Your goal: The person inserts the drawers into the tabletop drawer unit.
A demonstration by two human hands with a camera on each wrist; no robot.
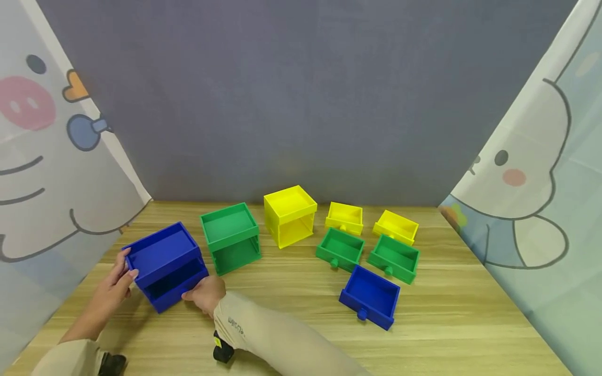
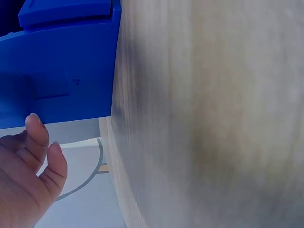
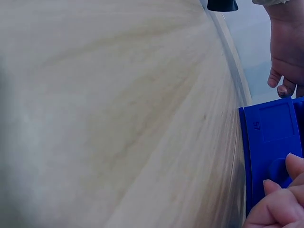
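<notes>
At the left of the table stands a blue cabinet (image 1: 164, 253), its upper slot hollow and dark. The front of a blue drawer (image 1: 169, 299) fills the lower slot. My left hand (image 1: 115, 284) holds the cabinet's left side, thumb at the front corner and a finger at the top rim; two lower fingers lie beside the wall in the left wrist view. With thumb and fingers, my right hand (image 1: 207, 295) pinches the drawer's round knob (image 3: 279, 172). A second blue drawer (image 1: 371, 295) lies apart at the right, knob toward me.
A green cabinet (image 1: 230, 235) and a yellow cabinet (image 1: 290, 214) stand farther back, both with hollow fronts. Two yellow drawers (image 1: 345, 216) (image 1: 397, 225) and two green drawers (image 1: 340, 248) (image 1: 394, 257) lie on the wooden table (image 1: 451, 308). A grey wall (image 1: 291, 104) rises behind.
</notes>
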